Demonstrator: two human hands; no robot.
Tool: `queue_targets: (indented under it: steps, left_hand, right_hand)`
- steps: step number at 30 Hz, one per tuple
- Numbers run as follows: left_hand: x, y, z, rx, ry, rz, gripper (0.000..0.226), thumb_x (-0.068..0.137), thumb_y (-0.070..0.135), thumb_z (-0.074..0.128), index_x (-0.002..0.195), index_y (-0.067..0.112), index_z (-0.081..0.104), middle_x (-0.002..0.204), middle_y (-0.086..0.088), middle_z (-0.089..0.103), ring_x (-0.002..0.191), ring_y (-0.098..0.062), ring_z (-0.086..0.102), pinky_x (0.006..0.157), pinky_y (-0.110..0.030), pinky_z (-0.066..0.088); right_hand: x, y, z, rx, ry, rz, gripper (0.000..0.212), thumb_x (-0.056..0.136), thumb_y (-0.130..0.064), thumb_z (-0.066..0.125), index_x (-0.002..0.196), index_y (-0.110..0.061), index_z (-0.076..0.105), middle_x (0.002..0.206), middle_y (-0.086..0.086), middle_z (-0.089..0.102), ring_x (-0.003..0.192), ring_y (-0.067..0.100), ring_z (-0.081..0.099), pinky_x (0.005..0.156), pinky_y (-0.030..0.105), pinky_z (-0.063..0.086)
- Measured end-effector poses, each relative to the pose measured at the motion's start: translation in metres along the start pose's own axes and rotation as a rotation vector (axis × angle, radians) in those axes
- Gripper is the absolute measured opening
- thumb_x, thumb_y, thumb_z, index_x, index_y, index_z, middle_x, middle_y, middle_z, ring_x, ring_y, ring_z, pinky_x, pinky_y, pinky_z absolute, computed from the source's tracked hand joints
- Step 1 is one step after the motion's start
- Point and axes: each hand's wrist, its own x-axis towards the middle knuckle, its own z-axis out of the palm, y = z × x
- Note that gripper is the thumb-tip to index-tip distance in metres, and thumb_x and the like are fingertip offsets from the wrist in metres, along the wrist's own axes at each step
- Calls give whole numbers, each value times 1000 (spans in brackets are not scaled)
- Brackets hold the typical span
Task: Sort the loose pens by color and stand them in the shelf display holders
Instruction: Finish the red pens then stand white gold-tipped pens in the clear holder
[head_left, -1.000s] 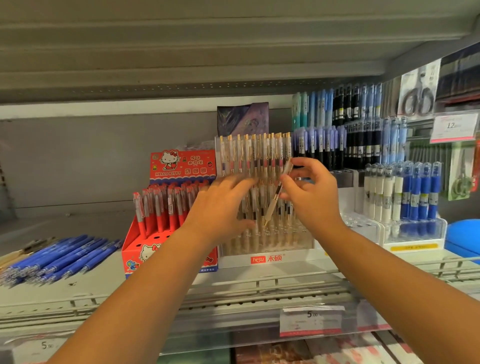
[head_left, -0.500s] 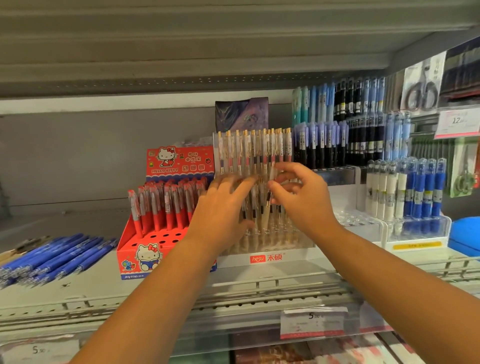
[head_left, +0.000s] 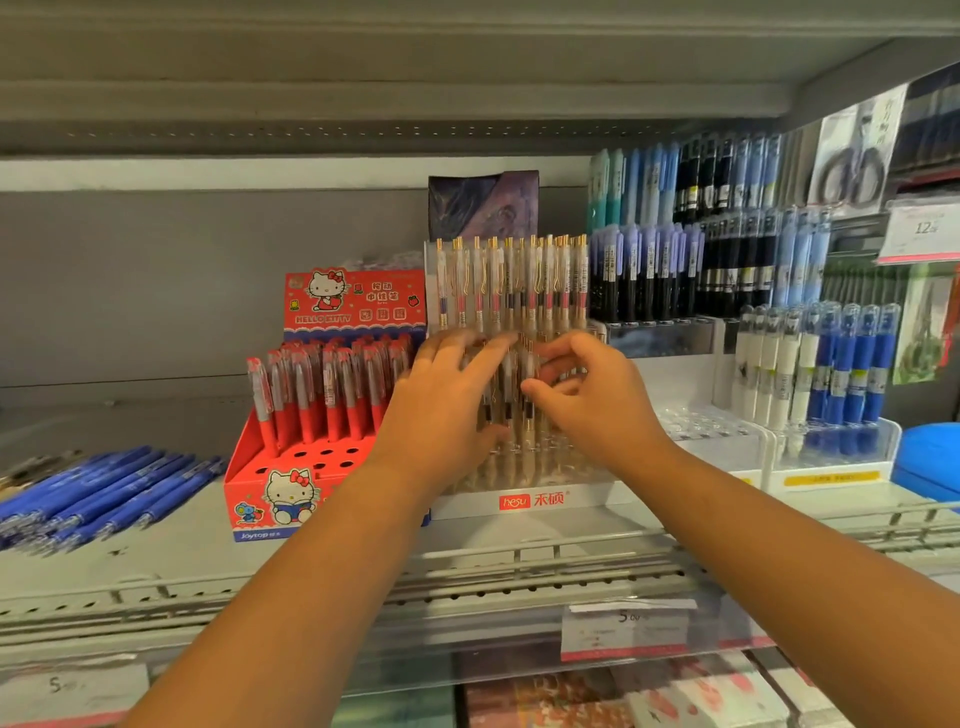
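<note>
Clear pens (head_left: 511, 291) stand in rows in the white-based holder (head_left: 535, 500). The left hand (head_left: 447, 415) lies flat-fingered against the front row; the right hand (head_left: 592, 410) pinches one pen (head_left: 528, 410) there (blurred). Loose blue pens (head_left: 104, 488) lie on the shelf (head_left: 171, 558), well apart to the left.

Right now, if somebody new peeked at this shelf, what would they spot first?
Two hands in the middle: the left hand lies flat on the clear pens and the right hand pinches one. Just left stands a bright red Hello Kitty box of red pens, and far left loose blue pens lie on the shelf.
</note>
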Motion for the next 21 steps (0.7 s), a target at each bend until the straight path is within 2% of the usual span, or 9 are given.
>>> queue_targets:
  steps: [2,5,7,9,11,14,17,21]
  left_hand:
    - [-1,-1,0,-21,-4,-4,94,75,38,82,151,38,27,150,0,33,141,-25,25,105,-54,42]
    - [0,0,-5,-37,-38,-13,95,77,42,80,152,41,22,155,3,27,144,-23,21,109,-57,37]
    - [-3,2,-10,-85,-52,-30,94,80,44,77,152,45,17,161,7,12,148,-21,12,116,-57,25]
    - [-8,5,-19,-181,-29,-66,87,82,42,74,151,45,21,161,14,2,148,-15,4,114,-45,14]
    - [-17,5,-34,-291,10,-95,70,85,38,73,144,39,36,156,12,16,143,-8,12,114,-37,15]
    - [-38,-1,-61,-387,19,-173,43,88,35,70,127,38,53,130,19,46,122,2,40,106,-28,35]
    - [-68,-16,-84,-430,-7,-341,34,87,33,72,116,45,56,121,24,54,116,0,51,97,-27,43]
    - [-109,-39,-108,-385,-56,-506,32,87,31,73,112,43,57,122,17,55,118,-6,54,102,-34,45]
  right_hand:
    - [-2,1,-3,-49,3,-10,27,84,-21,76,105,-28,62,85,-11,67,65,4,65,63,18,57]
    - [-7,1,-7,-84,-55,-11,41,86,-19,74,124,-29,62,90,-13,69,73,0,65,71,17,57]
    - [-10,-1,-10,-91,-61,-3,48,88,-20,71,134,-28,58,95,-11,70,80,0,65,76,18,56]
    - [-14,-5,-15,-100,-20,-2,50,91,-22,67,138,-28,54,99,-13,69,83,-4,63,74,17,53]
    - [-21,-11,-21,-100,19,-23,44,91,-22,65,135,-27,56,99,-13,67,85,-6,61,74,17,52]
    - [-32,-18,-28,1,-77,-6,31,91,-20,66,122,-25,63,97,-15,67,88,-5,62,82,16,53]
    - [-41,-31,-22,102,-313,43,26,92,-25,66,118,-28,66,100,-13,69,92,-4,63,80,12,50]
    - [-49,-61,11,173,-473,51,26,92,-25,67,117,-26,67,105,-11,70,96,0,64,84,18,51]
